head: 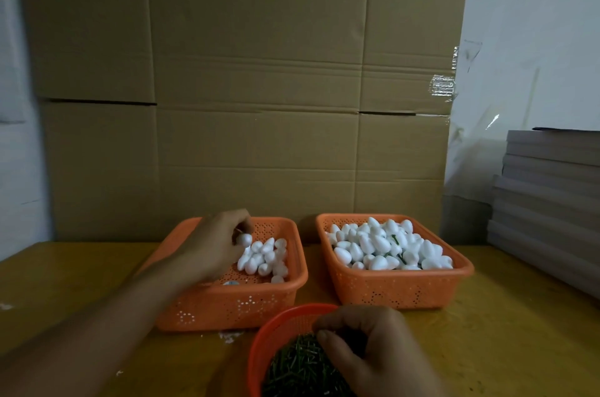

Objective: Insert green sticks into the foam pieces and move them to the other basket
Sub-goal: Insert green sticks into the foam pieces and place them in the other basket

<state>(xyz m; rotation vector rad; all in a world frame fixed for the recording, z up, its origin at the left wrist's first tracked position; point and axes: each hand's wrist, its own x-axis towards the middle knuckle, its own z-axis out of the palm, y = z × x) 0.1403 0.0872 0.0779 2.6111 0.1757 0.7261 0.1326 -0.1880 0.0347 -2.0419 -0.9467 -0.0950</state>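
My left hand (216,244) pinches a white foam piece (244,239) over the left basket (233,302). My right hand (367,344) curls into the green sticks (292,367) in the near round basket (276,328), pinching some. The right basket (396,289) sits heaped with foam.

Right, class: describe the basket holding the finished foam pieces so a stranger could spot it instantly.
Find the tall cardboard wall; two orange rectangular baskets sit before it on the yellow table. Take the right basket, which is heaped full of white foam pieces with green sticks showing, unlike the left basket.
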